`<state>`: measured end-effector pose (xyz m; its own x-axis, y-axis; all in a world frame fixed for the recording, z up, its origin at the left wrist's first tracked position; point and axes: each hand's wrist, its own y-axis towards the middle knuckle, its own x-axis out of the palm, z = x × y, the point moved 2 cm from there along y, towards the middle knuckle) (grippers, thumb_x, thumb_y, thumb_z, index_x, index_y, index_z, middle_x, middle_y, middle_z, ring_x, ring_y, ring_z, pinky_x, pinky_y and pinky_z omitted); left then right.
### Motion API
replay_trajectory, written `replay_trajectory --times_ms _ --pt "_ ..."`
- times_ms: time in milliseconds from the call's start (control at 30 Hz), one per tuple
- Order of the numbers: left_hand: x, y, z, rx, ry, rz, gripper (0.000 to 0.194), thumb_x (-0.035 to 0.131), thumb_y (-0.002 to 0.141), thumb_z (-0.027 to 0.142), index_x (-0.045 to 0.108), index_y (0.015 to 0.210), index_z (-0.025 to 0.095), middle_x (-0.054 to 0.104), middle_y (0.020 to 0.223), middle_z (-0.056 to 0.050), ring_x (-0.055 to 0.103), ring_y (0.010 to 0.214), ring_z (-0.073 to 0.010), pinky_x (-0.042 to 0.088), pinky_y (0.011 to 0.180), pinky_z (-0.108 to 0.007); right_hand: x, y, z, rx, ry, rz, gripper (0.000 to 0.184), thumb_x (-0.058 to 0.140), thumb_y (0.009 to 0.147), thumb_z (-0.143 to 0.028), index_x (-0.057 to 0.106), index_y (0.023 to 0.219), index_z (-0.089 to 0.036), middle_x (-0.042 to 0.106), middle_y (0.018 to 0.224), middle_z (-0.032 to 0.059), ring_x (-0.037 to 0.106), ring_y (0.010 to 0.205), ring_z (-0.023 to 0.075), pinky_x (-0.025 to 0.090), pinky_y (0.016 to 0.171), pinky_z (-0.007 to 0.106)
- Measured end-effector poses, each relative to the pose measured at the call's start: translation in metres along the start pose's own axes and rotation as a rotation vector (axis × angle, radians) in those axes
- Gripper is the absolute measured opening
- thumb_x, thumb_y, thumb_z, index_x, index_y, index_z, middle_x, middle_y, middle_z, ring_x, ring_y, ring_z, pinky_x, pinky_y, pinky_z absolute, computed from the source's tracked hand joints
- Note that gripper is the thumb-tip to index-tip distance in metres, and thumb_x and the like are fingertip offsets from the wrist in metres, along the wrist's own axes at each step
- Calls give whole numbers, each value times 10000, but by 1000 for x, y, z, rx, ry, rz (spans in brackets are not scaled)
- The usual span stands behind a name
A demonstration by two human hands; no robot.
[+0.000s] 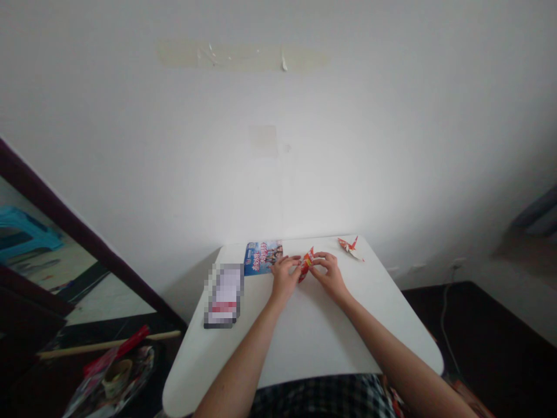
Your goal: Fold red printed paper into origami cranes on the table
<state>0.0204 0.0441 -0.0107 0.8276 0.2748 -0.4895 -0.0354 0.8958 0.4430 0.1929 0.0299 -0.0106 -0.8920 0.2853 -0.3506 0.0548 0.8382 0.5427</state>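
Observation:
Both of my hands meet over a small white table (pixel 304 331). My left hand (pixel 285 277) and my right hand (pixel 329 273) pinch a small folded piece of red and yellow printed paper (pixel 306 265) between their fingertips, just above the tabletop. Fingers of both hands are curled closed on it. A finished folded paper shape in red and white (pixel 350 247) lies at the far right corner of the table, apart from my hands.
A blue printed leaflet (pixel 262 256) lies at the far edge, left of my hands. A blurred-out phone-like object (pixel 225 295) rests near the left edge. A white wall stands right behind the table. On the floor at left lie a tape roll (pixel 116 374) and a wooden stick (pixel 108 344).

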Motion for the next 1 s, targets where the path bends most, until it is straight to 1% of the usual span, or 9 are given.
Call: replay_trajectory --times_ms 100,233,333,533,633,733,867,1000 --pt "-1 -1 3 12 2 -8 135 652 871 287 783 853 258 794 1063 -38 643 1143 -241 401 1122 -503 1 0 -1 -15 -5 -13 202 699 865 -464 769 838 -277 680 1142 83 549 1173 283 384 1074 497" --pt "-7 -4 11 35 74 9 83 693 862 291 772 874 268 778 1130 -33 554 1273 -279 330 1157 -551 1 0 0 -40 -16 -33 201 699 869 -461 764 822 -276 679 1122 81 546 1169 279 390 1069 492" --pt "-11 -5 15 25 97 22 66 712 862 309 761 858 265 767 1161 -31 547 1272 -273 323 1162 -550 0 0 2 -52 -14 -35 201 700 871 -463 760 830 -276 678 1103 81 542 1171 279 386 1069 494" --pt "-12 0 10 -3 77 -64 107 697 870 320 774 811 277 738 1246 -22 521 1298 -268 314 1173 -563 2 0 4 -54 -17 -49 215 676 891 -482 747 869 -281 663 1140 79 521 1186 281 376 1081 511" --pt "-11 1 7 8 65 -109 146 664 892 334 784 828 280 711 1308 -25 496 1325 -272 302 1186 -579 2 -1 3 -55 -12 -50 230 647 913 -491 739 893 -281 656 1160 81 514 1192 279 369 1091 517" --pt "-9 2 6 37 56 -132 156 659 895 328 787 830 264 674 1369 -39 488 1345 -273 309 1195 -567 2 0 2 -39 -13 -55 243 630 922 -497 733 884 -280 650 1176 83 505 1205 280 362 1100 518" --pt "-10 2 7 66 46 -113 130 695 875 307 789 807 249 624 1429 -56 482 1375 -269 319 1204 -537 2 0 1 3 -11 -64 253 630 918 -500 738 859 -279 645 1196 83 496 1227 285 344 1117 527" --pt "-11 1 9 66 42 -72 102 721 859 299 789 800 251 604 1449 -57 477 1385 -272 325 1203 -536 2 1 2 51 -3 -63 264 645 902 -514 749 844 -279 648 1185 87 496 1220 295 344 1119 542"
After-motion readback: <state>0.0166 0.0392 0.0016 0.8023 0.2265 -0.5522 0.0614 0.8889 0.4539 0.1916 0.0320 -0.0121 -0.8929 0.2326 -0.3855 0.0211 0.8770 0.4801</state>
